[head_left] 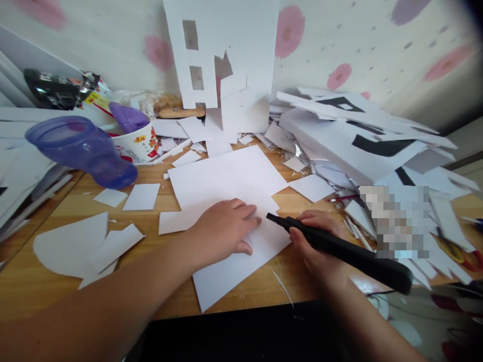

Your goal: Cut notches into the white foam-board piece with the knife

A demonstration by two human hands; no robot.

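Note:
White foam-like sheets (222,181) overlap in the middle of the wooden table. My left hand (230,226) presses flat on them, fingers spread and pointing right. To its right, my right hand (317,241) is wrapped round a long black tool (350,251). The tool's narrow tip points left, over the sheets near my left fingertips; whether it touches them I cannot tell. A thin white strip (283,288) lies near the table's front edge, below the sheets.
A white panel (249,45) with cut openings stands at the back. Left are a blue-purple boot-shaped cup (90,151), a paper tub (141,143) and cut pieces (71,241). Piled scraps (320,136) fill the right; scissors (451,249) lie at the far right.

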